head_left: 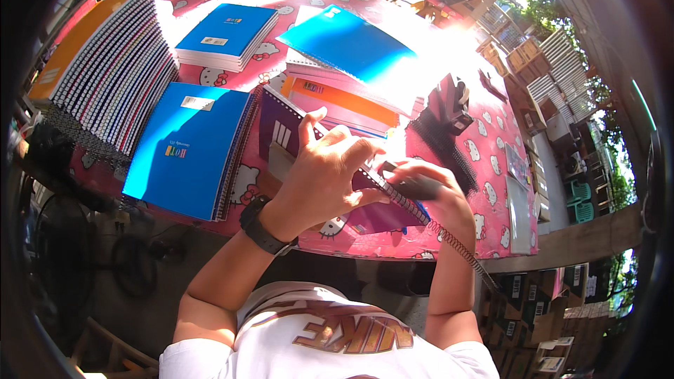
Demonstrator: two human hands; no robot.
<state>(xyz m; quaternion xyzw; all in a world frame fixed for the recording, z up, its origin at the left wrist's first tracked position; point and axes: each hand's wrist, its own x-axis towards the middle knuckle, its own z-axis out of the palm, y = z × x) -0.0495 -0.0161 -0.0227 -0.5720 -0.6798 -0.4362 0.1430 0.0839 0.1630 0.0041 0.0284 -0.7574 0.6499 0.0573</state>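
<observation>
The bare left hand (333, 165), above a black wristwatch (264, 224), grips the upper edge of a purple-covered notebook with a row of punched holes (276, 125), its forefinger and thumb spread along that edge; the notebook is tilted over the near side of a bench covered in pink cartoon-print sheeting (500, 133); the bare right hand (439, 193) curls its fingers at the notebook's right end, where a dark wire coil (453, 240) runs along the holes and trails past the wrist beyond the bench edge; whether those fingers pinch the coil or the pages, I cannot tell, as they are blurred.

Left of the hands lies a blue-covered spiral notebook (189, 151), beside a long stack of spiral-bound notebooks with an orange cover (116, 74); farther back sit a thick pile of blue-covered books (228, 34) and a sunlit blue cover (347, 42), with an orange-and-pink cover (351, 102) nearer; a black, angular object (449, 116) stands to the right.
</observation>
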